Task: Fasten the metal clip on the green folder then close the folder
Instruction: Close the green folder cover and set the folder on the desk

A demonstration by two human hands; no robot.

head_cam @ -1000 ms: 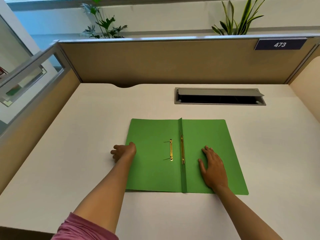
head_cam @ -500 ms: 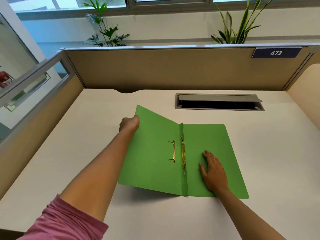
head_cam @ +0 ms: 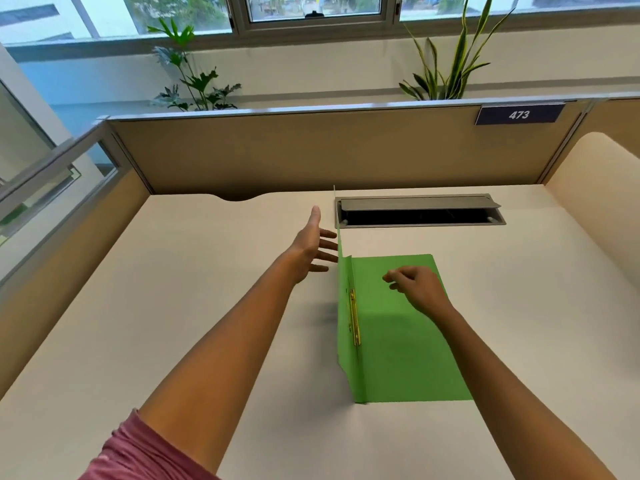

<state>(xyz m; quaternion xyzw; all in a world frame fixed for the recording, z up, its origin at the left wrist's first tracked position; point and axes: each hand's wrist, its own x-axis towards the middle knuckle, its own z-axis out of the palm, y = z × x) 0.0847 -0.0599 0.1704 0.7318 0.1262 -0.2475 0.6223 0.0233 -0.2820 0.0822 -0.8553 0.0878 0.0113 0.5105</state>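
Right now the green folder [head_cam: 405, 327] lies on the desk [head_cam: 173, 306] in front of me, its back cover flat and its front cover standing almost on edge along the spine, so I see it nearly as a thin line. My left hand [head_cam: 311, 244] is open, fingers spread, at the outer face of that raised cover; whether the fingertips touch it I cannot tell. My right hand [head_cam: 415, 285] hovers over the flat cover with the fingers loosely curled, gripping nothing.

I judge the folder to be thin card: light, bendy and ready to flop or spring back, so a flat palm against the far part of the cover should steer it better than a pinch. Its surface looks smooth, so the lower half may slide unless I press it down.

The metal clip [head_cam: 354, 318] runs along the spine, a narrow brass-coloured strip; I expect it to be thin and easily bent, best pressed near its ends.

Counting: one folder, one clip strip in view, two hands, one cable hatch [head_cam: 419, 211], one number plate [head_cam: 518, 114], two plants behind the partition.
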